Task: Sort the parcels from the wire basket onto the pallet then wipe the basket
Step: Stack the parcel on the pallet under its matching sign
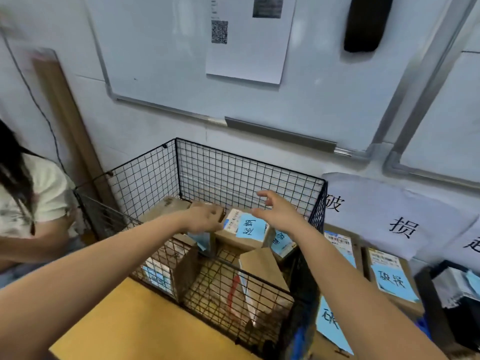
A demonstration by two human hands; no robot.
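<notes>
A black wire basket (249,175) stands against the wall and holds several cardboard parcels. One parcel with a blue note (244,231) lies near the basket's back, between my hands. My left hand (207,216) rests on the parcel's left end with curled fingers; whether it grips is hard to tell. My right hand (275,206) hovers over the parcel's right end, fingers spread, holding nothing. A tilted parcel (262,271) leans lower in the basket, and another boxed parcel (168,266) stands at the front left.
Sorted parcels with blue notes (389,279) lie right of the basket, under white paper signs (384,216). A yellow-brown surface (130,323) lies in front. Another person (33,203) stands at the left. A whiteboard (181,61) hangs above.
</notes>
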